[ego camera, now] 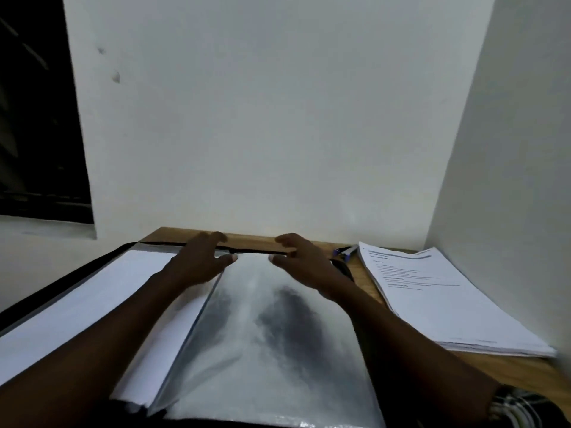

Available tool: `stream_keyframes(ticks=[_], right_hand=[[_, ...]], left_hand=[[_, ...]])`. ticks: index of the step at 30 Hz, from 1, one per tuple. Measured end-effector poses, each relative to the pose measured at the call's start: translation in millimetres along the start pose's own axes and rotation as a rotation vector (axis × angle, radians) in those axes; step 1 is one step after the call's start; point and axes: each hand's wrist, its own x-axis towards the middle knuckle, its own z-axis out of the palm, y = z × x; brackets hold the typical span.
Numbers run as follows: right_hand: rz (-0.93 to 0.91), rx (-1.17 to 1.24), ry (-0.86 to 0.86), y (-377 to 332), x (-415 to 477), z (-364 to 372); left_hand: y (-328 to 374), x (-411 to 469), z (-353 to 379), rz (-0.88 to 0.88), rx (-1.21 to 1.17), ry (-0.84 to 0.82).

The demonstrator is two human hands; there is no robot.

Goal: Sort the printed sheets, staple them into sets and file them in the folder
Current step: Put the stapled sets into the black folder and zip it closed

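A black folder (71, 278) lies open on the wooden desk in front of me. Its left half holds white sheets (92, 301). Shiny plastic sleeves (268, 344) cover its middle and right half. My left hand (200, 261) hovers over the folder's far edge, fingers spread and loosely bent. My right hand (304, 261) is beside it over the top of the sleeves, fingers also spread. Neither hand holds anything. A stack of printed sheets (438, 301) lies on the desk to the right of the folder. What looks like a stapler (344, 253) lies behind the folder, partly hidden.
The wooden desk (509, 370) stands against a white wall at the back, with another white wall close on the right. A dark window is at the upper left. A striped sleeve or cloth shows at the bottom right corner.
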Motion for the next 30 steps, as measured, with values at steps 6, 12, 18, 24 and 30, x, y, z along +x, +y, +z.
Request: stream_keyframes(ticks=[6, 12, 18, 24, 30], right_hand=[[0.15, 0.035, 0.204, 73.3, -11.4, -78.9], [0.327, -0.266, 0.287, 148.2, -27.3, -132.3], [0.497, -0.568, 0.067, 178.0, -31.3, -143.3], [0.454, -0.534, 0.028, 174.4, -28.8, -132.4], [0.454, -0.523, 0.089, 174.3, -29.1, -136.3]], left_hand=[[111.3, 5.4, 36.4, 0.059, -0.302, -0.014], [186.1, 20.0, 90.1, -0.023, -0.677, -0.11], [231.6, 55.4, 140.5, -0.116, -0.681, -0.125], [254.4, 73.3, 173.2, -0.142, -0.604, -0.073], [255.3, 81.3, 179.7, -0.266, -0.875, -0.01]])
